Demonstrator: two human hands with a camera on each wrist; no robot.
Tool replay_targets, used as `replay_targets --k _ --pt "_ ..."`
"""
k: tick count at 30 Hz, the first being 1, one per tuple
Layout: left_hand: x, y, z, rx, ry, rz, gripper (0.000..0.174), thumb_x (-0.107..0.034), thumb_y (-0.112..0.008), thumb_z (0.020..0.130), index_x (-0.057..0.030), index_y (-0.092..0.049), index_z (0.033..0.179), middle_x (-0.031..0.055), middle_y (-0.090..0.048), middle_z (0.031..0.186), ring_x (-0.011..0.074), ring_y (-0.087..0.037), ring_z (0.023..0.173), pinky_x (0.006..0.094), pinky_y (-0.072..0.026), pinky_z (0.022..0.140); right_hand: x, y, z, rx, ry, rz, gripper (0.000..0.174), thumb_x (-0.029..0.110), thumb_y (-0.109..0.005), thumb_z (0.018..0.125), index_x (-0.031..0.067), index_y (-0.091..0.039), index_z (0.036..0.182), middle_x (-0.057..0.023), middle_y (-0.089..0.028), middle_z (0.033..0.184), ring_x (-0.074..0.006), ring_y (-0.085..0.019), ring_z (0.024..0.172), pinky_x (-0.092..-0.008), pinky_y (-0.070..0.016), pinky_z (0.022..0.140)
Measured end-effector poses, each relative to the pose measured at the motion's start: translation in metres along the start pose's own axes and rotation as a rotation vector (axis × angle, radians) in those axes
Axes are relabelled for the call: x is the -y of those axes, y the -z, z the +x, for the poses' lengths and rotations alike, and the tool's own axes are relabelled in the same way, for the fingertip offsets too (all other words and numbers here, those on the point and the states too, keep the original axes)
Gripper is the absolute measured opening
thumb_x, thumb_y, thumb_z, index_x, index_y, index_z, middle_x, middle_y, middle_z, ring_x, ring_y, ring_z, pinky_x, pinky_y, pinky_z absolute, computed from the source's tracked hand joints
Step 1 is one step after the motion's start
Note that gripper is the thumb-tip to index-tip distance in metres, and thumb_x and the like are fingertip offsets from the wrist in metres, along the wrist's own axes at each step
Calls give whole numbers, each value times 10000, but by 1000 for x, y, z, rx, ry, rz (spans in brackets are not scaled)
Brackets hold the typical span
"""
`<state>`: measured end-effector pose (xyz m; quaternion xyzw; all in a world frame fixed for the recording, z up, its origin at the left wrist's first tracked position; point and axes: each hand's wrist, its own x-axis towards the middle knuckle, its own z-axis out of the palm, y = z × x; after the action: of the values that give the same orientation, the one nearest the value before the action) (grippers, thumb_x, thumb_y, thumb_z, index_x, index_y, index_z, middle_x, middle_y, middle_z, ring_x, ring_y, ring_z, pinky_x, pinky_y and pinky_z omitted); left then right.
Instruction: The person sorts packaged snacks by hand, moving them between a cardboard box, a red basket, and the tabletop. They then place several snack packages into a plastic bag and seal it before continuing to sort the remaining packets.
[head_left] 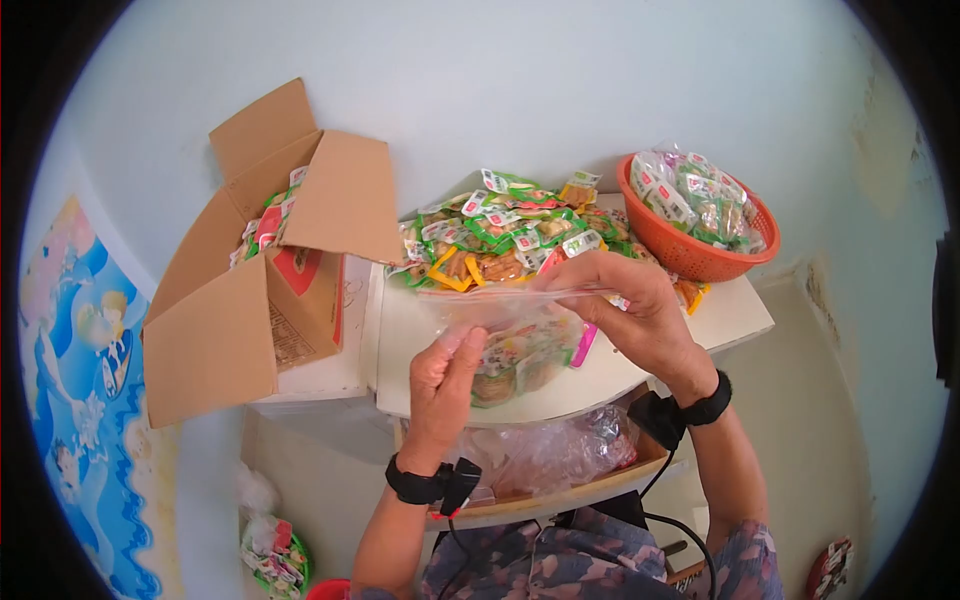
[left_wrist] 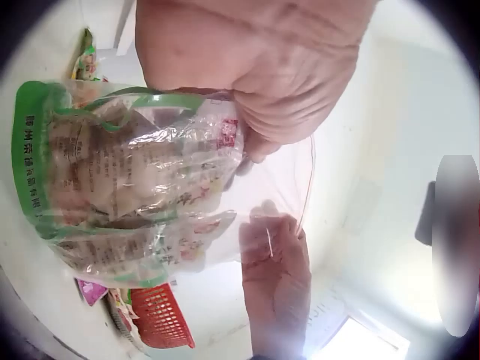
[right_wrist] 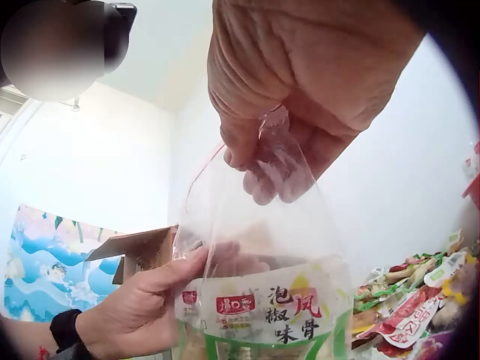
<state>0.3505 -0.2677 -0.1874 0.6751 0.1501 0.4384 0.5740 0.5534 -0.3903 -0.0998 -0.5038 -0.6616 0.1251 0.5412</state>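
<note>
A clear plastic bag with a red line along its mouth (head_left: 525,340) hangs over the front of the white table, holding green-edged snack packets (left_wrist: 112,176). My left hand (head_left: 445,385) pinches the bag's near left side between thumb and fingers. At the upper right corner of its mouth, my right hand (head_left: 635,310) grips the film, which bunches between thumb and fingers in the right wrist view. Printed packet fronts (right_wrist: 262,311) show through the film below that hand. Behind the bag lies a heap of snack packets (head_left: 500,225).
An open cardboard box (head_left: 210,350) with packets inside stands at the left. An orange basket (head_left: 690,258) of bagged packets sits at the back right. Below the tabletop, an open drawer (head_left: 560,490) holds clear plastic bags. A green basket (head_left: 300,570) stands on the floor.
</note>
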Motion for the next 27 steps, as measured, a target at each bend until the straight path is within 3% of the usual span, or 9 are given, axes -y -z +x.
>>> replay_targets --k 3,12,18,21,27 --pt "14 13 2 76 60 72 317 -204 -576 1087 29 -694 1267 69 -736 1191 116 -664 1081 296 -515 982 -12 -1 -8 -10 -92 87 144 31 -719 959 6 -733 1100 -82 -748 1123 -160 -682 1097 -336 -553 966" --pt "-7 25 9 31 -37 6 287 -178 -619 1066 27 -716 1243 67 -752 1151 109 -672 1055 283 -529 953 -25 -1 -11 -101 -173 236 195 76 -779 927 0 -720 1097 -45 -729 1056 -114 -702 1016 -277 -564 836" --pt "-28 19 20 -77 -136 -49 310 -200 -595 1078 38 -721 1232 112 -760 1162 152 -706 1030 313 -542 968 -19 1 2 -191 -54 151 113 28 -733 955 -11 -727 1061 -42 -745 981 -105 -725 897 -253 -571 761" --pt "-10 28 24 -139 -131 -56 367 -214 -521 1109 53 -631 1336 161 -753 1135 251 -732 1054 401 -574 983 -20 0 0 -210 -85 239 120 18 -724 958 -17 -727 1072 -48 -745 993 -112 -729 876 -258 -582 779" --pt "-17 28 20 -76 -91 -118 395 -239 -480 1124 63 -604 1347 190 -749 1115 273 -737 1048 430 -587 960 -14 -6 0 -257 -71 194 230 87 -744 964 19 -731 1183 -61 -753 1028 -136 -728 950 -289 -586 857"
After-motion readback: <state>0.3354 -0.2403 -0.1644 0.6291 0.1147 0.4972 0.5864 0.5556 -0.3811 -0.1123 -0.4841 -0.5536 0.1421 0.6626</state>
